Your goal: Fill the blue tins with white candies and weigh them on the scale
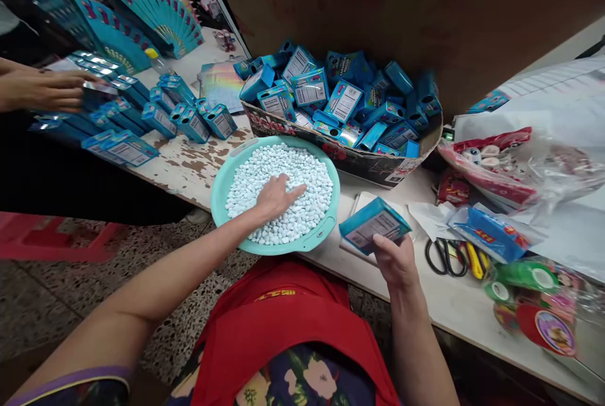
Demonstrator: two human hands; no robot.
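Observation:
My left hand (pixel 278 198) reaches into a mint-green basin (pixel 218 195) filled with small white candies (pixel 302 217). Its thumb and index finger stick out apart over them, while the other fingertips are partly hidden. On the right, my right hand (pixel 396 260) grips a blue box (pixel 375 227) between thumb and fingers, a printed label facing up. The box is held tilted above a white pad (pixel 359 210), to the right of the basin. Behind the basin, a cardboard tray (pixel 363 169) is heaped with similar blue boxes (pixel 345 102).
At left, a co-worker's hands (pixel 51 87) work over rows of blue boxes (pixel 127 147). Fanned blue cards (pixel 161 12) stand behind. Scissors (pixel 444 258), a yellow cutter (pixel 475 261), a blue packet (pixel 489 232) and tape rolls (pixel 529 277) lie at right. A large carton (pixel 401 15) rises behind the tray.

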